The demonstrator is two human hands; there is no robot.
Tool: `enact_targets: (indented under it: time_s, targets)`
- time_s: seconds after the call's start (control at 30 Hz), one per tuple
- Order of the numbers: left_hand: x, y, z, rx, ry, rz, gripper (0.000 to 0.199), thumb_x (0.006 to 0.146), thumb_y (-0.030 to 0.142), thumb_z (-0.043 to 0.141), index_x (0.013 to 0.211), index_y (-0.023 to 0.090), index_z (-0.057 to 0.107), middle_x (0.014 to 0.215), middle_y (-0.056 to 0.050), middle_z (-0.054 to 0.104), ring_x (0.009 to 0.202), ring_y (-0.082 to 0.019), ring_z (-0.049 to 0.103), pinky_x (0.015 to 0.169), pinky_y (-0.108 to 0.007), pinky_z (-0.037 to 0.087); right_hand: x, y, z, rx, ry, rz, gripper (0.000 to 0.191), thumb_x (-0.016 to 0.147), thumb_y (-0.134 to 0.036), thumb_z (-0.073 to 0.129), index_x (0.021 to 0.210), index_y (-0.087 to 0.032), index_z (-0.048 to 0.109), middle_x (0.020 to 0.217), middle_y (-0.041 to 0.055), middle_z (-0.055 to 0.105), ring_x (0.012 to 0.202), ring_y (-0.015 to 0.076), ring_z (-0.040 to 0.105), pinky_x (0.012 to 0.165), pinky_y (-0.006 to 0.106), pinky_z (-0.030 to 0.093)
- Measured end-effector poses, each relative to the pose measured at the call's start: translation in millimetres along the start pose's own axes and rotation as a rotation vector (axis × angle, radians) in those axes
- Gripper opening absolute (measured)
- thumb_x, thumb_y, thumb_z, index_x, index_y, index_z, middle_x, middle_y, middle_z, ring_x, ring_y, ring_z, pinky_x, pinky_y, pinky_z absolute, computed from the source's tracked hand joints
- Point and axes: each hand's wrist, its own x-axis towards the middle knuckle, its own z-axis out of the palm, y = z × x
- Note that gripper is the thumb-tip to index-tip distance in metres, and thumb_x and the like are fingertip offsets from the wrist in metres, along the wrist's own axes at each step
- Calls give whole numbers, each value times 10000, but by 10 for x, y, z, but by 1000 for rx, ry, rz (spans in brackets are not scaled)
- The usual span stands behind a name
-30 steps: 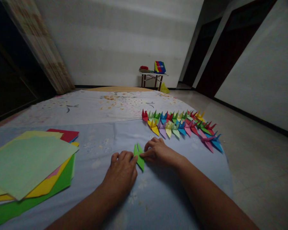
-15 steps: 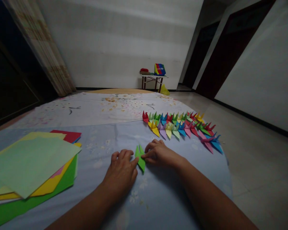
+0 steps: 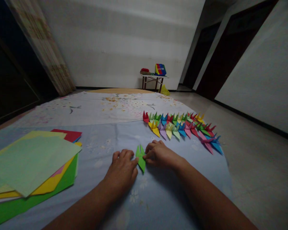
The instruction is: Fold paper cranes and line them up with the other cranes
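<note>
A green folded paper (image 3: pixel 141 159) lies on the blue part of the tablecloth, a narrow diamond with two split points facing away from me. On its left edge rests the index fingertip of my left hand (image 3: pixel 123 167), whose other fingers are curled on the cloth. From the right, my right hand (image 3: pixel 159 154) has its thumb and index finger pinched together at the paper's right edge. Beyond my right hand stand several folded paper cranes (image 3: pixel 168 129) in many colours, set in rows.
At the left lies a fanned stack of coloured paper sheets (image 3: pixel 40 159), pale green on top. The round table's cloth (image 3: pixel 98 111) has a flowered white part farther off. Against the back wall, a small table (image 3: pixel 154 76) bears a colourful box (image 3: pixel 160 69).
Almost nothing differs. Both hands keep their places at the green paper, and the whole view has shifted very slightly.
</note>
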Motion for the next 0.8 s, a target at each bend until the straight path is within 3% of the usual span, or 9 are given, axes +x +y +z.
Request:
enact_targets:
  time_s: [0.13,0.27,0.43,0.63,0.8]
  targets:
    - [0,-13,37,-39,49,-5,272,798,201,448,984,214,646,968,-81,585,973,-246,475,850,-414,294,19,32,64,65,93,39,176,804,-312,560,872,-248,708,868,41,638,851,178,508,762,316,322]
    - [32,-39,74,-83,97,-2,238,843,279,435,917,209,651,902,-60,587,908,-228,489,830,-404,303,44,72,113,104,247,212,268,796,-412,567,919,-207,689,873,67,609,877,188,504,791,314,334]
    - [71,-95,102,-168,120,-18,263,871,325,406,832,210,639,846,-34,599,859,-210,507,806,-396,309,59,9,148,115,150,268,281,752,-443,607,890,-205,666,882,61,573,911,203,465,800,330,319]
    - [80,-142,163,-341,176,-117,147,787,313,533,866,201,586,878,-26,630,891,-216,549,824,-392,341,78,-71,189,202,164,247,251,744,-321,624,939,-173,568,886,47,560,868,182,461,774,318,331]
    - [136,-181,219,-665,251,-287,255,725,320,594,927,184,518,905,-46,625,829,-204,596,793,-381,432,122,-47,289,513,175,256,230,727,-221,618,922,-180,502,781,-12,546,695,116,485,649,247,375]
